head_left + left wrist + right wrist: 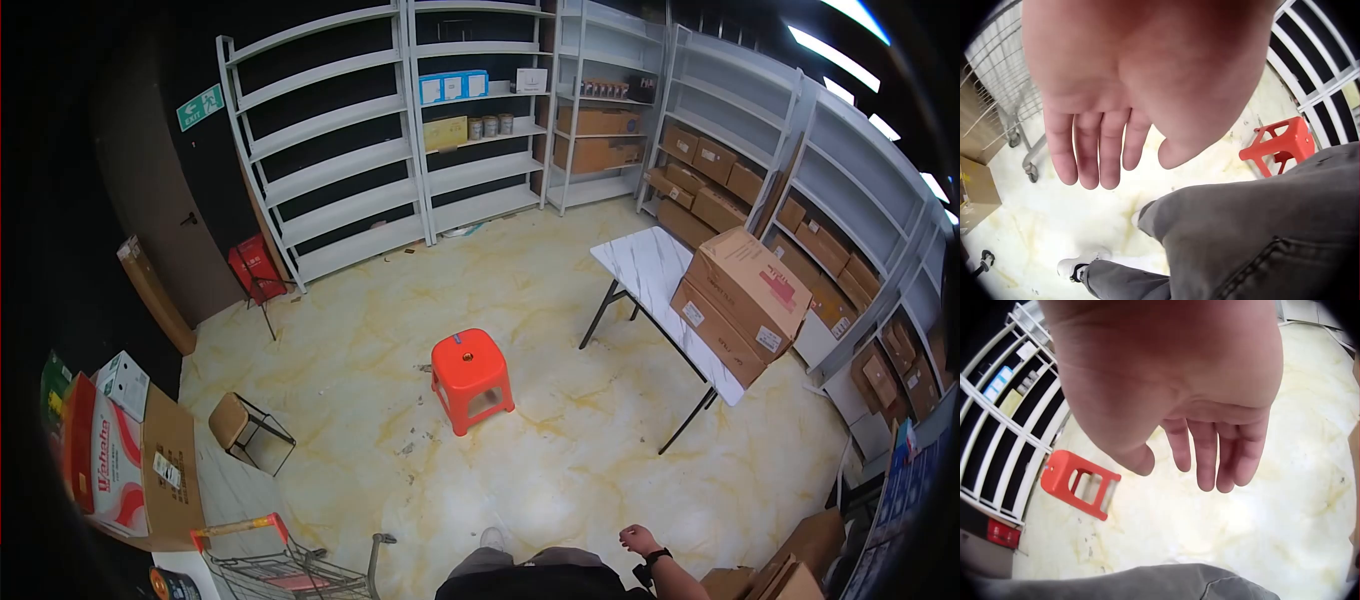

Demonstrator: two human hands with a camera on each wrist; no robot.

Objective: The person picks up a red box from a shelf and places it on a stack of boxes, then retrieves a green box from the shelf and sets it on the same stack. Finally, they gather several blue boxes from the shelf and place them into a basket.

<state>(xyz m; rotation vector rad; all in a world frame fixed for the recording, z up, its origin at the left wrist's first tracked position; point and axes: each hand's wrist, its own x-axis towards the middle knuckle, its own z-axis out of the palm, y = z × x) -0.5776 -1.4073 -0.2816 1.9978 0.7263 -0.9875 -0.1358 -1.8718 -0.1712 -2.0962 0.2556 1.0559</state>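
Observation:
The left hand point(1129, 87) hangs with relaxed, nearly straight fingers and holds nothing; the head view does not show it. In the head view the right hand point(638, 541) is low, right of the person's legs, with a dark band on its wrist. Its fingers point(1207, 453) hang loose over the floor in the right wrist view, holding nothing. A red plastic stool point(470, 365) stands upright on the floor ahead, apart from both hands.
A marble-patterned table point(640, 262) at the right bears large cardboard boxes point(745, 290). White shelving point(340, 180) lines the back. At the left are a shopping cart point(285, 570), a small chair point(230, 420) and stacked cartons point(170, 470); more cardboard point(815, 545) lies lower right.

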